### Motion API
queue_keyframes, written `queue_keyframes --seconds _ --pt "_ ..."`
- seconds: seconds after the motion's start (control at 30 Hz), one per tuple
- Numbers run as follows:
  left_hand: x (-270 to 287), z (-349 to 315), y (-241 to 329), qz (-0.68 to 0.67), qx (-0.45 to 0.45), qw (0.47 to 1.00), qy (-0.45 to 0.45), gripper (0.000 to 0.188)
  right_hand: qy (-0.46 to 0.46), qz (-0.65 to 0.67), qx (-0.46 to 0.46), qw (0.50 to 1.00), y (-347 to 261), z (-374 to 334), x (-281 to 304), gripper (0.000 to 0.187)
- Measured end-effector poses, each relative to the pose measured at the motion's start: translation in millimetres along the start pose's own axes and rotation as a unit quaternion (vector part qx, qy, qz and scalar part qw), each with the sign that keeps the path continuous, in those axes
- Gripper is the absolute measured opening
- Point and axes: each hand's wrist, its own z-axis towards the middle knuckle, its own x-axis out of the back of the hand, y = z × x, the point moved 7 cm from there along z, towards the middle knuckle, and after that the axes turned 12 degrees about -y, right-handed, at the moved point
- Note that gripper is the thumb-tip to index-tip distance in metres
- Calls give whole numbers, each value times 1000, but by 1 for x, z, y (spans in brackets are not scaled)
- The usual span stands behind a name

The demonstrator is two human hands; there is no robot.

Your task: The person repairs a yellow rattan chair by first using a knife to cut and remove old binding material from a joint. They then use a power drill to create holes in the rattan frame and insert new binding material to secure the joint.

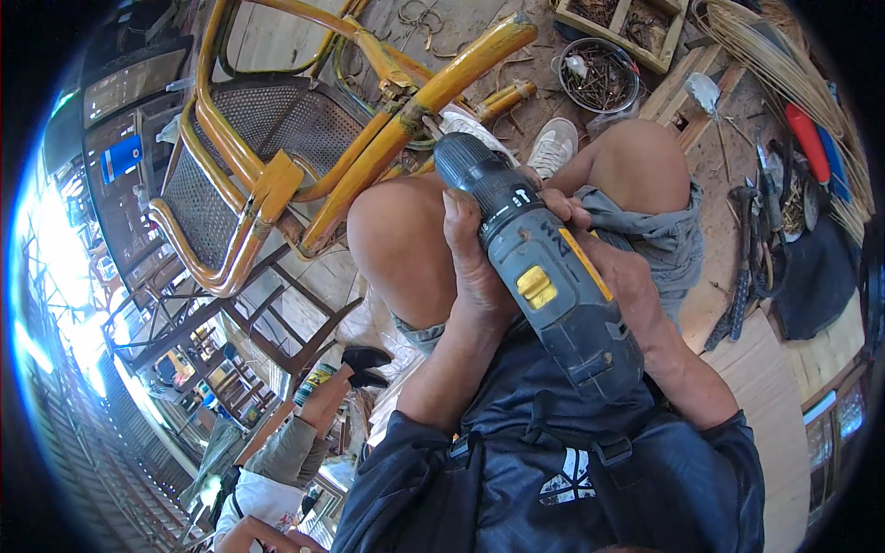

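**Both hands full of power drill, chair frame at the business end**

Left hand [472,253] is closed around the near side of the power drill [544,272], thumb lying up by the collar. Right hand [604,263] is wrapped on the other side, fingertips showing just behind the chuck [466,161]. Neither looks loose, though the undersides of both grips are hidden, so I can't tell whose fingers are on the handle or trigger.

The drill sits between the knees, in front of the chest, nose pointing up and left. Its thin bit meets a glossy yellow pole [466,74] on the chair frame [263,194]; can't tell if it's in the wood.

Handling guess: hard, stiff casing, probably fairly heavy, scuffed but not fragile. I'd take the handle underneath with one hand and steady the body behind the collar with the other, clear of the chuck, which would spin. The frame looks rigid and slick, so I'd brace it on a thick pole near a joint.

Further out: a metal bowl [634,92] of small brown bits, a divided wooden tray [610,39], a red-handled tool [807,143] by a dark cloth [819,286], and another person [267,498] lower left.
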Motion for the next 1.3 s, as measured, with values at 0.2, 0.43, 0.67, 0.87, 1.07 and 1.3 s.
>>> queue_keyframes --seconds 0.2,0.43,0.67,0.87,1.07,1.3 --pt "-13 4 -4 -48 36 998 -19 84 24 24 22 999 -14 2 13 41" --pt "-8 -4 3 -68 -2 997 26 78 -31 -64 -31 997 -13 5 3 36" --pt "-11 -3 3 -65 24 997 37 82 -9 -12 -21 1000 -18 5 6 36" --pt "-9 1 6 -6 27 1000 9 82 -41 -14 -50 998 -14 8 8 34" --pt "-9 1 4 63 104 992 46 97 -39 4 -65 997 -12 8 11 38" --pt "-16 2 16 65 64 995 40 94 -68 -3 -87 994 -18 9 13 43"
